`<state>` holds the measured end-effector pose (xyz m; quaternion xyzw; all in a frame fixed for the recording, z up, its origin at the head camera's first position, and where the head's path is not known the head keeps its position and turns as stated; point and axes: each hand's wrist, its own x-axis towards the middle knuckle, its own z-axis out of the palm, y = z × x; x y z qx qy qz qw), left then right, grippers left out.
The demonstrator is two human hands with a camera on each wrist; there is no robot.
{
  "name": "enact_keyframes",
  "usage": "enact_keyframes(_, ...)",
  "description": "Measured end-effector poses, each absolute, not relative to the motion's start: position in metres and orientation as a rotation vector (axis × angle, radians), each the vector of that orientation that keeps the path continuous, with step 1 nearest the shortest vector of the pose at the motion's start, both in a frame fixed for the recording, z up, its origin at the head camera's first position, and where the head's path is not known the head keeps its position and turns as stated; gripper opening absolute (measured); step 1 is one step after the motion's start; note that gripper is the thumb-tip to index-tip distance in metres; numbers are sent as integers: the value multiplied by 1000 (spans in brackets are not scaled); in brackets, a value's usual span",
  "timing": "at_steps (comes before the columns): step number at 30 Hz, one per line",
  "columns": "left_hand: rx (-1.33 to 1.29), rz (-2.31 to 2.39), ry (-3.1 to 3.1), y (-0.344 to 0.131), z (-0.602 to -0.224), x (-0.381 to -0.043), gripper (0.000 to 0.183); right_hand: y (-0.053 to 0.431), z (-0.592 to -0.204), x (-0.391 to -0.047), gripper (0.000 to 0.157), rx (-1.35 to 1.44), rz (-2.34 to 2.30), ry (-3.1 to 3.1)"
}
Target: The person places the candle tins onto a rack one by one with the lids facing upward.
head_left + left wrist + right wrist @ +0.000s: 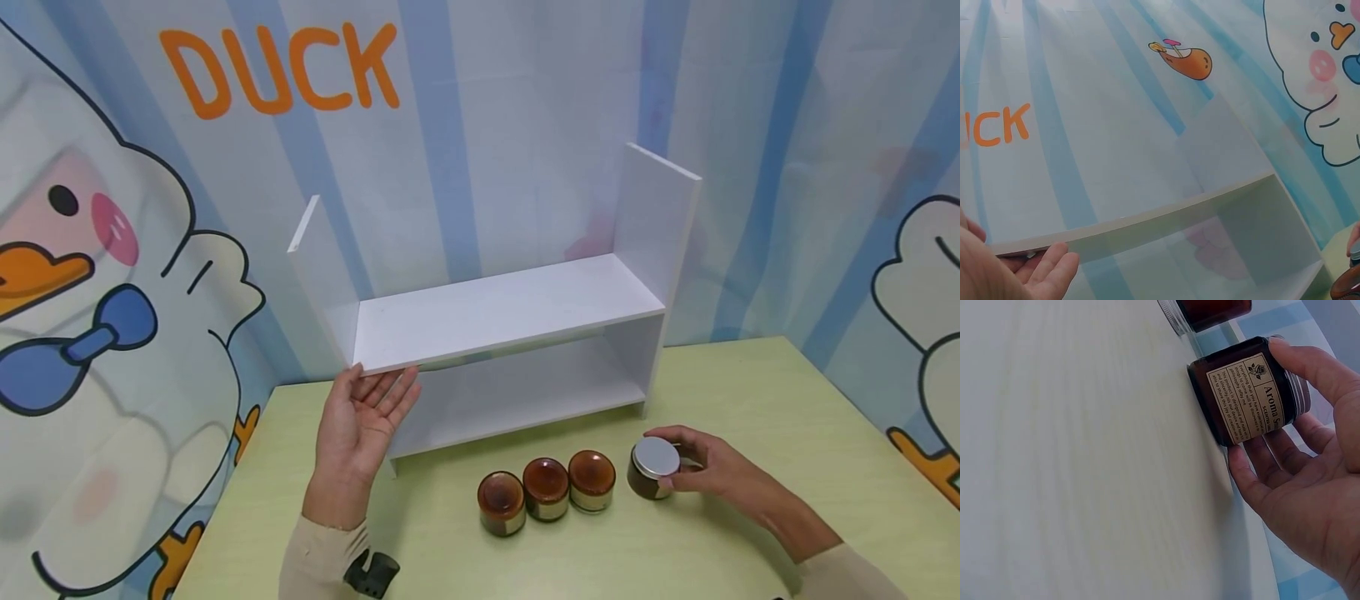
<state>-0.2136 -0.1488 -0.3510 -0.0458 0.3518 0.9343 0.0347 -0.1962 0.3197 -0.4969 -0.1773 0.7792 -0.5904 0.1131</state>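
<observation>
A white two-tier shelf (510, 312) stands at the back of the table. At its front left corner, my left hand (367, 421) holds the upper board's edge, palm up, with fingers beneath the board. My right hand (712, 467) grips a dark amber scented candle jar (1241, 394) by its sides, fingers and thumb around it. This jar is upright, its silver lid (657, 457) on top. To its left, three amber candle jars (546, 487) sit upside down in a row, bases up. Part of one inverted jar (1213, 312) shows in the right wrist view.
The pale wooden table (750, 400) extends under everything. Behind it hangs a blue-striped backdrop (510, 125) with cartoon ducks and orange DUCK lettering (315, 71). The shelf's tall right side panel (656, 217) rises above its upper board.
</observation>
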Motion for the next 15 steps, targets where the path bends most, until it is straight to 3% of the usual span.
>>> enact_keyframes(15,-131,2867,1160,-147,-349,-211,46,319,-499,-197,59,-511,-1743,2288)
